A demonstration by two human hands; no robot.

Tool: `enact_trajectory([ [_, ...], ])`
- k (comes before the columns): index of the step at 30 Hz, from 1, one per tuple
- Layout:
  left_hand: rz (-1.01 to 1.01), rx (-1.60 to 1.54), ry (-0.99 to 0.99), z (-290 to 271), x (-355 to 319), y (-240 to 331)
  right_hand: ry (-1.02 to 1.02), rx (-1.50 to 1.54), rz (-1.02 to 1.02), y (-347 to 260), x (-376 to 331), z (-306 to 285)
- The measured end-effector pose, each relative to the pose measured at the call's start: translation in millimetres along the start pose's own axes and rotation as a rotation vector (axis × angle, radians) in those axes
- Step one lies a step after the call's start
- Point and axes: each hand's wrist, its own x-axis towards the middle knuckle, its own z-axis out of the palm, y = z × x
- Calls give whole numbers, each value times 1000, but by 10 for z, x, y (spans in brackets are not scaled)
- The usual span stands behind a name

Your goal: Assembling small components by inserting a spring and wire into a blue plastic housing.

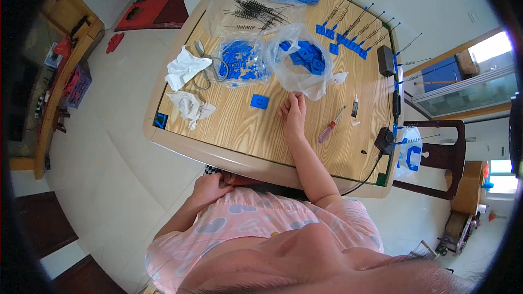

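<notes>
My right hand (295, 113) rests on the wooden table just below a clear plastic bag (291, 79) of blue plastic pieces (308, 57). Its fingers are loosely bent, the thumb apart from them, and nothing shows in its grasp. My left hand (208, 188) is down by my lap at the table's front edge. Its fingers look curled in, partly hidden, with no object visible. A flat blue square piece (259, 102) lies left of my right hand. To its right are a red-handled screwdriver (330, 126) and a small black-and-white tube (355, 106).
Scissors (202, 64), crumpled white tissues (190, 108) and a bag of small blue parts (241, 64) occupy the table's left. Dark springs (255, 13) lie on plastic behind. Several spring rods on blue bases (348, 43) line the far right, near a black adapter (384, 140) with a cable.
</notes>
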Motion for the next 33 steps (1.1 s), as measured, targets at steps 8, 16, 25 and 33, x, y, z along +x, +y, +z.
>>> enact_trajectory([
  [8, -7, -8, -16, -76, -15, 76, -14, 4, 7, -28, -9, 3],
  [16, 26, -1, 5, -35, 2, 17, -13, 8, 12, -30, -28, 11],
  [25, 32, -13, 27, -26, -14, 7, 1, -7, 14, -41, -41, 37],
  [33, 37, -36, 46, -25, -25, 4, -25, 12, -19, -15, -23, 13],
])
